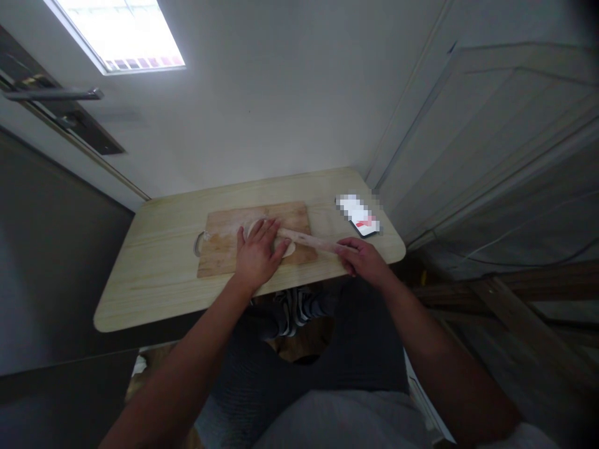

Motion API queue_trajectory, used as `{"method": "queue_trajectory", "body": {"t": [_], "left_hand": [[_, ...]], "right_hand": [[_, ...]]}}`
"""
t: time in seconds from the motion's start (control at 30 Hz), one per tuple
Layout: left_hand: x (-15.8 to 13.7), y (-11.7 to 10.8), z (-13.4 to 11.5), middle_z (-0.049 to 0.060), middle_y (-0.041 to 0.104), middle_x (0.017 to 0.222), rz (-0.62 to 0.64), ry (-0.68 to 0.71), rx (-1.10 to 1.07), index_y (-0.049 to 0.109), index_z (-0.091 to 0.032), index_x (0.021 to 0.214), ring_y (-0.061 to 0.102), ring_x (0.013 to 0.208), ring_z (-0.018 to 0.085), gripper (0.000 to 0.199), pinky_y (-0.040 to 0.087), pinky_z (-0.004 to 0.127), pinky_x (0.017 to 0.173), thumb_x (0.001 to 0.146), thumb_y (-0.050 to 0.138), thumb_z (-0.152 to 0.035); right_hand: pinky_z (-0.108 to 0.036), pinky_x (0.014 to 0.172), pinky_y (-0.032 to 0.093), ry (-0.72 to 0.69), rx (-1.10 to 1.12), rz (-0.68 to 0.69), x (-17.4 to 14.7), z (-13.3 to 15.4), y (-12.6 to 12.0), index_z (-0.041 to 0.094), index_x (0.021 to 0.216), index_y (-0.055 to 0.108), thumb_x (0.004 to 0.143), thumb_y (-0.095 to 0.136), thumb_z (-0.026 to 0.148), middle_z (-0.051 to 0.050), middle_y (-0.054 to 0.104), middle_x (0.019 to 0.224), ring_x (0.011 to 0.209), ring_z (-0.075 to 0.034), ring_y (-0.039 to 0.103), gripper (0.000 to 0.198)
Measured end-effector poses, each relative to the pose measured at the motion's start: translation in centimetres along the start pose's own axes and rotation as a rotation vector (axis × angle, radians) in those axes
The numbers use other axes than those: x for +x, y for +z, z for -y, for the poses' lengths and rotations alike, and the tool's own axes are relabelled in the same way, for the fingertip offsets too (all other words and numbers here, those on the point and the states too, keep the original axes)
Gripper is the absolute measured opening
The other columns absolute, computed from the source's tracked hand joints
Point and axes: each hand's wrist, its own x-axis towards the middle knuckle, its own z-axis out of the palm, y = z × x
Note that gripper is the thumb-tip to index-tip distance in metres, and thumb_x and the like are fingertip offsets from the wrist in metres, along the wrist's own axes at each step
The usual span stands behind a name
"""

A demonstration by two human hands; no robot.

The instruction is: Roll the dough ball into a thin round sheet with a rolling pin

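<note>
A wooden cutting board (223, 252) lies on the narrow table, light flour smears on its surface. On it is a flat pale piece of dough (291, 249), partly covered by my left hand (259, 252). That hand rests over the dough with its fingers spread, and its fingertips reach the far edge. My right hand (362, 259), at the right of the board, is closed round the near end of a thin wooden rolling pin (313, 241). The pin slants across the board's right side, its far tip close to my left fingers and over the dough.
A phone (359, 215) with a lit, blurred screen lies on the right of the light wooden table (150, 262). A metal ring handle (197, 244) sits at the board's left end. Behind stands a white door with a lever handle (56, 94); wooden beams (510, 299) are at right.
</note>
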Motion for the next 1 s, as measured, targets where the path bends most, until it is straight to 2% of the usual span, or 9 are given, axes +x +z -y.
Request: {"method": "queue_trajectory", "body": {"t": [0.17,0.43,0.57,0.87,1.0], "left_hand": [[-1.8,0.1,0.1,0.006,0.045,0.157,-0.034,0.011,0.024,0.042,-0.029,0.151,0.035,0.148,0.027,0.057,0.013,0.06,0.123,0.1,0.043,-0.053],[-4.9,-1.2,0.0,0.005,0.044,0.157,-0.025,0.01,0.028,0.04,-0.031,0.152,0.04,0.145,0.028,0.058,0.013,0.06,0.122,0.099,0.048,-0.051],[-4.2,-1.3,-0.1,0.005,0.047,0.155,-0.028,-0.008,0.035,0.045,-0.03,0.149,0.043,0.143,0.028,0.055,0.01,0.06,0.123,0.1,0.045,-0.052],[0.1,-0.7,-0.7,0.006,0.052,0.152,0.009,-0.028,0.039,0.049,-0.029,0.146,0.041,0.144,0.029,0.053,0.01,0.063,0.123,0.1,0.042,-0.053],[0.3,-0.4,-0.8,0.007,0.051,0.153,0.017,-0.025,0.053,0.046,-0.028,0.148,0.037,0.147,0.029,0.057,0.011,0.062,0.123,0.099,0.042,-0.056]], "right_hand": [[-0.023,0.039,0.034,-0.011,-0.063,0.005,-0.3,0.2,-0.1,0.017,0.102,0.061,0.079,0.068,0.053,0.007,0.053,0.049,0.038,-0.01,0.044,0.043],[-0.023,0.042,0.034,-0.044,-0.104,0.061,-0.6,0.2,-0.3,0.017,0.101,0.063,0.08,0.069,0.053,0.007,0.051,0.049,0.041,-0.01,0.045,0.042],[-0.023,0.041,0.033,-0.056,-0.069,0.053,-0.4,0.0,-0.3,0.017,0.1,0.062,0.08,0.068,0.054,0.007,0.052,0.05,0.041,-0.01,0.044,0.042],[-0.022,0.039,0.037,-0.031,0.078,-0.048,-0.2,0.0,-0.3,0.018,0.105,0.06,0.077,0.071,0.054,0.008,0.055,0.051,0.04,-0.011,0.048,0.047],[-0.022,0.038,0.037,-0.007,0.146,-0.055,0.1,-0.1,-0.4,0.018,0.106,0.059,0.075,0.072,0.054,0.007,0.058,0.055,0.041,-0.01,0.049,0.049]]}}
